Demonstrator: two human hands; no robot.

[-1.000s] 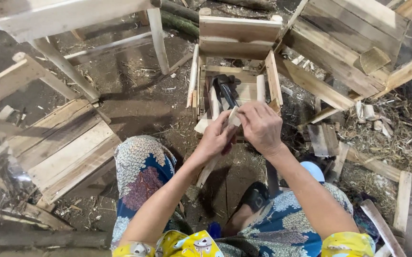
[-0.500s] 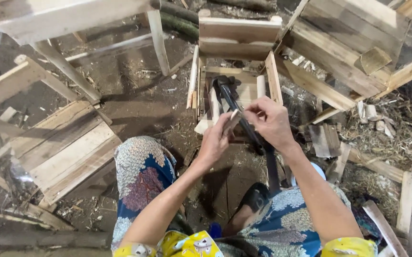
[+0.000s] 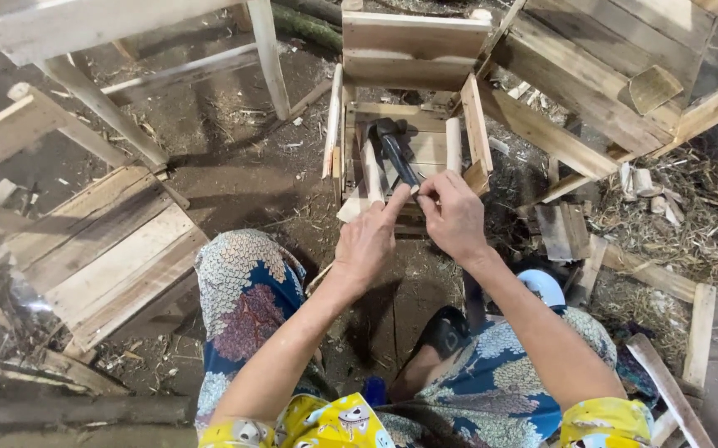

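A small open wooden crate (image 3: 477,124) stands on the dirt floor in front of my knees. A hammer (image 3: 390,143) with a dark head and dark handle lies across its slats. My right hand (image 3: 457,220) is closed around the lower end of that handle at the crate's near edge. My left hand (image 3: 367,245) is beside it, index finger and thumb pinched together and touching the handle by my right thumb. Whether anything small sits between those fingers is hidden. A pale round stick (image 3: 372,172) leans in the crate just left of the hammer.
Finished crates and slat panels ring me: a flat slat panel (image 3: 114,249) at the left, stacked crates (image 3: 616,75) at the far right, a frame (image 3: 85,33) at the top left. Loose offcuts and shavings (image 3: 666,224) litter the ground at the right.
Both hands have shifted up and forward to the crate's near edge. My right hand has closed on the hammer handle, and my left fingers have followed to meet it.
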